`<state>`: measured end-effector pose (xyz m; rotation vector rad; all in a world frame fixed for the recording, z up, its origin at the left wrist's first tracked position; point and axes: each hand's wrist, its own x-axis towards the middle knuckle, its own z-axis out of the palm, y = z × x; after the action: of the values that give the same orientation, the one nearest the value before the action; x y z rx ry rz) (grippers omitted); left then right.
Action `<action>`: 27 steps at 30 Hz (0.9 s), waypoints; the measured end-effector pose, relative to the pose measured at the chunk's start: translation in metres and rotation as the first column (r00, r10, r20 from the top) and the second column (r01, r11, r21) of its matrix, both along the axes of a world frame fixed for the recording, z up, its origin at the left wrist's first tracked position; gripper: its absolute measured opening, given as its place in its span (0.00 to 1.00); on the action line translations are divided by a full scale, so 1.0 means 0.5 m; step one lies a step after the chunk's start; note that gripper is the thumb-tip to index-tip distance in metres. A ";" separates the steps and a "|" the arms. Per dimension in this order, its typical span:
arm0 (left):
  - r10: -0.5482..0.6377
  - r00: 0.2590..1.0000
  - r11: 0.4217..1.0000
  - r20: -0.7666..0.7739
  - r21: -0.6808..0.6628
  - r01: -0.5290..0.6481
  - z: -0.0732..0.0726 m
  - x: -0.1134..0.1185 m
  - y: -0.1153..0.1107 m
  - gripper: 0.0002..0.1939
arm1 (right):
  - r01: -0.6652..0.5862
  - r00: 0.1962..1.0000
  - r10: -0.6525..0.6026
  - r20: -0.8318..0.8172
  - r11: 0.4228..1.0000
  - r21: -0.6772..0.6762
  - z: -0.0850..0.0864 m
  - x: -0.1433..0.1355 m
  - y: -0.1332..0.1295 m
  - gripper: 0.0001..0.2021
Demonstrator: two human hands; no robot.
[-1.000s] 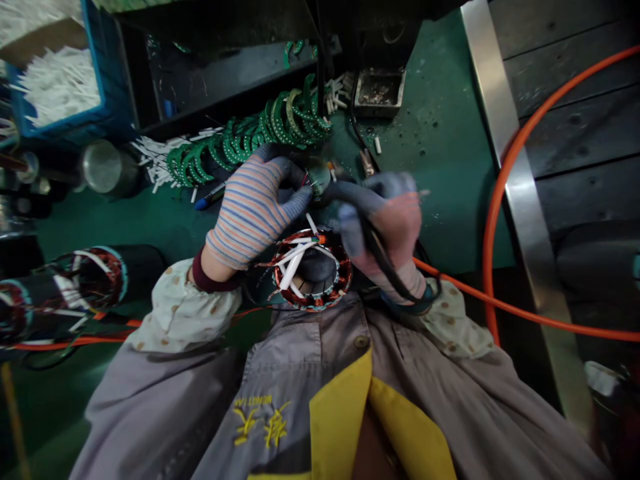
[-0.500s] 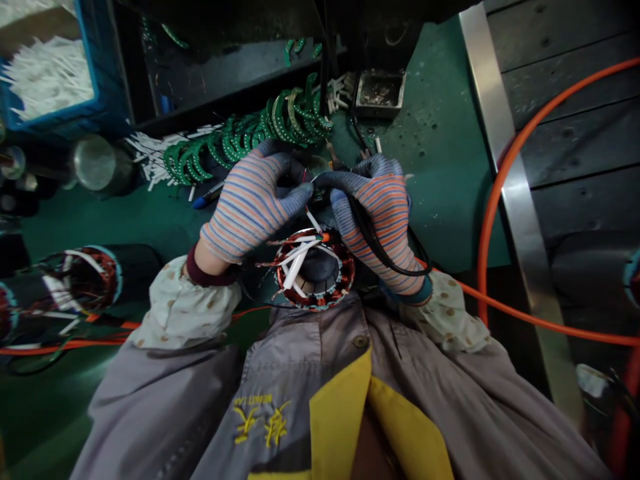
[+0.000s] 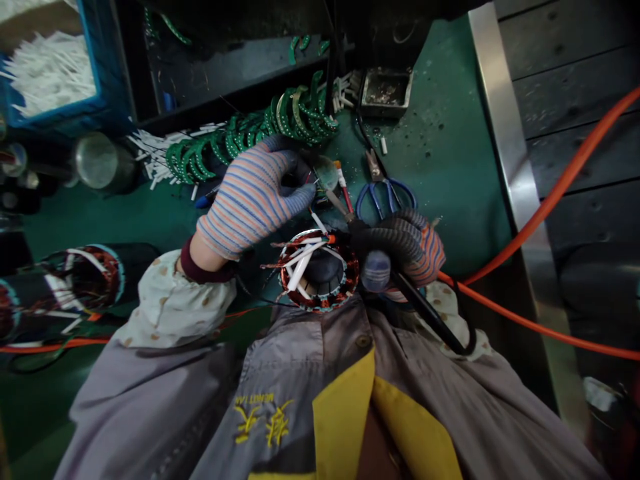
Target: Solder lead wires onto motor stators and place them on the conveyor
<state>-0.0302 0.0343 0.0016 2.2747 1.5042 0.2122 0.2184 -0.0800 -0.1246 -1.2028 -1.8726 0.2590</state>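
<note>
My left hand [image 3: 253, 200], in a striped glove with dark fingertips, pinches thin wire ends [image 3: 313, 180] between thumb and fingers. A wire with a white sleeve [image 3: 317, 220] runs from there down to a motor stator [image 3: 350, 283], a copper-wound ring against my front. Several white-sleeved leads cross its opening. My right hand [image 3: 423, 243] is closed round a soldering iron [image 3: 341, 205], its metal tip pointing up-left towards the wire ends. A thick black cable [image 3: 435, 320] trails from it under my right wrist. Blue-handled scissors-like cutters [image 3: 385, 193] lie just beyond my right hand.
Crescent-shaped green circuit boards [image 3: 250, 137] lie in a row behind my left hand, beside white tubes [image 3: 155, 150]. A small metal tray [image 3: 386, 93] stands at the back. More stators [image 3: 100, 273] lie at left. Orange hoses [image 3: 550, 203] cross the right side.
My right hand has left the wire ends and moved right and down, now gripping the soldering iron with its tip showing. The cutters are uncovered. My left hand stays almost in place.
</note>
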 end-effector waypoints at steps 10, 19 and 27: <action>0.007 1.000 0.996 -0.019 0.089 -0.005 -0.021 0.007 -0.016 0.07 | 0.069 0.987 -0.027 -0.161 0.963 0.259 0.056 -0.022 0.020 0.12; -0.028 1.000 0.995 -0.004 0.096 0.028 -0.029 -0.012 -0.005 0.10 | 0.119 0.968 -0.051 -0.245 0.955 0.272 0.088 -0.039 0.044 0.13; -0.188 0.959 0.982 -0.211 -0.012 0.189 0.031 0.008 0.039 0.08 | 0.112 0.985 -0.078 -0.152 0.966 0.234 0.089 -0.033 0.037 0.14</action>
<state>-0.0264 0.0536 0.0172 2.4938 1.3720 -0.0812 0.2019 -0.0614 -0.0799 -1.0746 -1.6649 0.0582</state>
